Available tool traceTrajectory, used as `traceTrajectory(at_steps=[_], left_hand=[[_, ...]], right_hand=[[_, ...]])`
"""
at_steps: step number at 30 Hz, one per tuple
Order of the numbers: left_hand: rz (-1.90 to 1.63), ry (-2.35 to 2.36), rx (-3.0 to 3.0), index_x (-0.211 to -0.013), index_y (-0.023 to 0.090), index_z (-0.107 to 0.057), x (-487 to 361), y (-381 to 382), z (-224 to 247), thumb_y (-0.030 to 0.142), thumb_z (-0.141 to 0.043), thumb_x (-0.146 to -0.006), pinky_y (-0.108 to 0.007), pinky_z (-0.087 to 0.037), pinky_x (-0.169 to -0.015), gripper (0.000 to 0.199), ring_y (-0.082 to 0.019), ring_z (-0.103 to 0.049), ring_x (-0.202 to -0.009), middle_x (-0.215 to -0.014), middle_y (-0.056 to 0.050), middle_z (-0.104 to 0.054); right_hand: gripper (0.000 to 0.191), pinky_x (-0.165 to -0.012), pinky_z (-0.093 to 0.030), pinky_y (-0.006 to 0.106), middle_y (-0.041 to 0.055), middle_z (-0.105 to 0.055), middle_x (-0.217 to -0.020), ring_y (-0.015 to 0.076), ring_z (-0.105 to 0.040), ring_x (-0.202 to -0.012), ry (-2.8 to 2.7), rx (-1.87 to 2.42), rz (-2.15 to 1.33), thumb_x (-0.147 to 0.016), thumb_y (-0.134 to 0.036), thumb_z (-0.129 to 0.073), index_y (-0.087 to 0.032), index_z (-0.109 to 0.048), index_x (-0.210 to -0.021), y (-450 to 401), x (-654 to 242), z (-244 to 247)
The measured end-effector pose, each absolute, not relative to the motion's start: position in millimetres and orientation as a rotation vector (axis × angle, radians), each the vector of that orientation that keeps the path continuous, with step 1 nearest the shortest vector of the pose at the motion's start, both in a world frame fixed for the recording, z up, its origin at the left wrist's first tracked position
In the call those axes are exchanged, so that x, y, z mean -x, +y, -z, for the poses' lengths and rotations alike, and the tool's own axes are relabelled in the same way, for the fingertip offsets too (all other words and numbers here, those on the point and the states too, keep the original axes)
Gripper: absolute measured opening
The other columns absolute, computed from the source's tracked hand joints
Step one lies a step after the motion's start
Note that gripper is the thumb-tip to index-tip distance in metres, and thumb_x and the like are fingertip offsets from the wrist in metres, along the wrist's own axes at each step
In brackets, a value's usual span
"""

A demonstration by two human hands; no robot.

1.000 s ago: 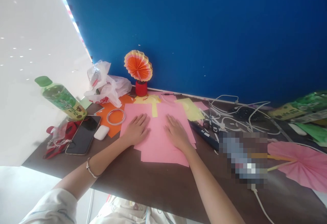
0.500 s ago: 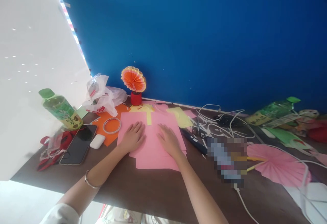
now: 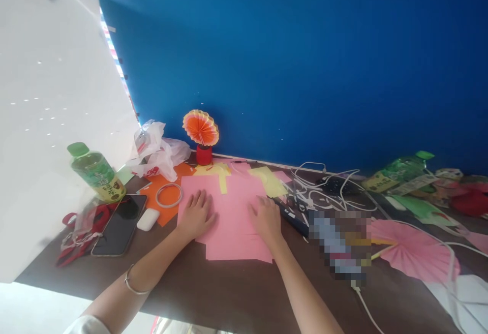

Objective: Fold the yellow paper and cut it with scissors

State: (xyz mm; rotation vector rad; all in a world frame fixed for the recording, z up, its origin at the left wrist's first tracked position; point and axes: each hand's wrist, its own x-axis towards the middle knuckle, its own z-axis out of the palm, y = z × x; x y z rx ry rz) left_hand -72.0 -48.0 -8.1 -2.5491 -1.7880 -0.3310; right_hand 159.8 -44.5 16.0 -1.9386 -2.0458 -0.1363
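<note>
Several pink sheets point(image 3: 233, 230) span from left hand point(image 3: 194, 218), flattened, fingers spread, to right hand point(image 3: 268, 220), bent-fingered at right edge; right grip unclear.

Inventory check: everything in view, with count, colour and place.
Pink sheets: several, pink, centre
Yellow strip: one, yellow, on pink sheets
Yellow papers: two or more, yellow, behind
Orange paper: count unclear, orange, left
Ring: one, pale, on orange paper
Phone: one, black, left
Case: one, white, beside phone
Red item: one, red, beside phone
Bottles: two, green, left and right
Plastic bag: one, whitish, back left
Rosette: one, mostly orange, above red holder
Cables: several, white, back right
Long object: one, dark, right
Pixelated object: one, bluish, right
Fan: one, pink, right
Blue panel: one, blue, back
White panel: one, white, left
Desk: one, brown, below
Bracelet: one, silvery, left arm
Left hand: one, on pink sheets
Right hand: one, on pink sheets
</note>
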Motion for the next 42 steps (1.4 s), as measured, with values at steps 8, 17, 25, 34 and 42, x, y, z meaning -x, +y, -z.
traceTrajectory(at_steps=[8,17,25,34,42], left_hand=[[0.302,-1.814,2.531,-0.136,0.012,-0.033,73,-47,13,0.046,-0.029,-0.088,-0.046,-0.02,-0.108,0.059,-0.029,-0.022,-0.134,-0.144,-0.018,-0.029],[0.313,-1.818,2.541,-0.136,0.011,-0.033,74,-47,12,0.045,-0.03,-0.088,-0.046,-0.021,-0.108,0.058,-0.029,-0.023,-0.134,-0.144,-0.018,-0.029],[0.331,-1.815,2.529,-0.136,0.013,-0.033,74,-46,16,0.046,-0.03,-0.088,-0.047,-0.022,-0.108,0.058,-0.028,-0.024,-0.134,-0.144,-0.017,-0.029],[0.3,-1.833,2.533,-0.136,0.013,-0.032,73,-47,13,0.048,-0.027,-0.088,-0.045,-0.02,-0.109,0.06,-0.028,-0.023,-0.134,-0.144,-0.016,-0.029],[0.313,-1.826,2.528,-0.137,0.015,-0.031,74,-46,15,0.047,-0.028,-0.088,-0.044,-0.02,-0.108,0.059,-0.027,-0.024,-0.134,-0.144,-0.014,-0.03]], right_hand=[[0.055,-0.097,-0.033,0.041,0.0143,-0.054,-0.125,0.028,-0.048,-0.116,-2.162,1.82,0.024,-0.085,-0.047,-0.04,-0.013,-0.042,-0.129,-54,-133,-5],[0.026,-0.084,-0.035,0.042,0.0163,-0.063,-0.1,0.0298,-0.055,-0.098,-2.101,2.114,0.276,-0.078,-0.014,-0.043,-0.012,-0.063,-0.095,-45,-184,-35],[0.037,-0.08,-0.039,0.047,0.0244,-0.063,-0.092,0.0337,-0.059,-0.092,-1.765,2.202,0.19,-0.084,-0.014,-0.029,-0.003,-0.055,-0.108,-38,-214,-34],[0.044,-0.065,-0.048,0.037,0.0054,-0.062,-0.064,0.0214,-0.059,-0.058,-1.43,1.642,-0.487,-0.089,-0.046,-0.023,-0.015,-0.052,-0.104,-34,-206,-39],[0.039,-0.047,-0.047,0.028,0.0032,-0.061,-0.063,0.0176,-0.06,-0.054,-1.198,1.521,-0.81,-0.081,-0.043,-0.035,-0.014,-0.056,-0.096,-31,-208,-33]])
